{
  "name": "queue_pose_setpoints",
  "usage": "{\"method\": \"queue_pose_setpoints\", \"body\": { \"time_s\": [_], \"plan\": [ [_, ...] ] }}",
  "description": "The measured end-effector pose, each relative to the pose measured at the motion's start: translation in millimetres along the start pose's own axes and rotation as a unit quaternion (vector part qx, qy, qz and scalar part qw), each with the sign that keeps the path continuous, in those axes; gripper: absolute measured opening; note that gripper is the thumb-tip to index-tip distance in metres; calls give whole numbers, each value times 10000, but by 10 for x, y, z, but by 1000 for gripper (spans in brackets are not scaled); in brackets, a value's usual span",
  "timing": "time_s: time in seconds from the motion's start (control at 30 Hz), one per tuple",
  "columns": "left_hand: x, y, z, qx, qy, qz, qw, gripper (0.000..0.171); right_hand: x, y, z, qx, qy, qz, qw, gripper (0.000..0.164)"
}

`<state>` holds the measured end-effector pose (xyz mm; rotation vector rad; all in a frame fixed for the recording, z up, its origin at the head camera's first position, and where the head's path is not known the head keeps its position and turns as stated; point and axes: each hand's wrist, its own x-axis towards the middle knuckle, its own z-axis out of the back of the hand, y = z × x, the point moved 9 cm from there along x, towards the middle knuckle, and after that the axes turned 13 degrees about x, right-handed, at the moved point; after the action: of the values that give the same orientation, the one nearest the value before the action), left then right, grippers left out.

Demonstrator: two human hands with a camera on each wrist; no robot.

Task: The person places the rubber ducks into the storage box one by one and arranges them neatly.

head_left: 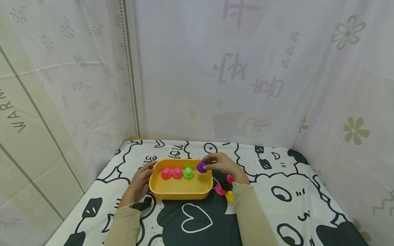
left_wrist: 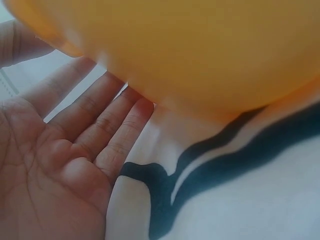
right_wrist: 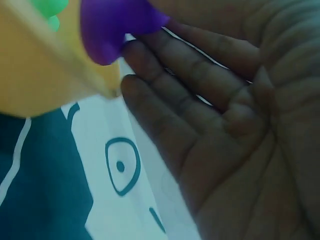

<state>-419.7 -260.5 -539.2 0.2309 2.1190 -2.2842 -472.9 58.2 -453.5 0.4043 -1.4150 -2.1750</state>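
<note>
A yellow tray (head_left: pixel 180 196) stands on the cloth. Two pink toy ducks (head_left: pixel 166 173) and a green toy duck (head_left: pixel 188 173) sit in a row inside it. My left hand (head_left: pixel 142 177) is at the tray's left side; in the left wrist view its fingers (left_wrist: pixel 107 120) lie fairly straight against the outer wall. Over the tray's right end, my right hand (head_left: pixel 223 164) pinches a purple toy duck (head_left: pixel 201 167) between thumb and fingertips. In the right wrist view the purple duck (right_wrist: pixel 107 30) shows beside the tray wall, partly hidden by the thumb.
Right of the tray, partly behind the right forearm, lie pink toy ducks (head_left: pixel 220 189) and a yellow toy (head_left: pixel 229 196). A black-and-white patterned cloth (head_left: pixel 197 218) covers the table. Pale printed curtains (head_left: pixel 184 68) hang behind and at both sides.
</note>
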Motion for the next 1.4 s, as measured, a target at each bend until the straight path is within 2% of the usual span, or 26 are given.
{"method": "queue_pose_setpoints", "body": {
  "time_s": [0.2, 0.5, 0.7, 1.0, 1.13, 1.4],
  "plan": [
    [-16, 55, 7, -24, -82, 97, 9999, 51, 209, 120, -175, -496, 647, -7, 9967, 26],
    [-7, 17, 14, 144, -87, -15, 9999, 51, 295, 155, -327, -1294, 1320, -138, 9827, 22],
    [22, -7, 7, -65, -73, 14, 10000, 51, 315, 164, -394, -1796, 1377, 0, 9741, 21],
    [7, 25, 11, 25, -108, 33, 9999, 50, 311, 136, -502, -2667, 1261, 125, 9554, 20],
    [6, 18, -3, 18, -68, 6, 10000, 50, 307, 144, -537, -2871, 1284, 184, 9491, 20],
    [13, -19, 10, 120, -75, -117, 9998, 49, 316, 161, -509, -2918, 1255, 112, 9481, 19]
  ]
}}
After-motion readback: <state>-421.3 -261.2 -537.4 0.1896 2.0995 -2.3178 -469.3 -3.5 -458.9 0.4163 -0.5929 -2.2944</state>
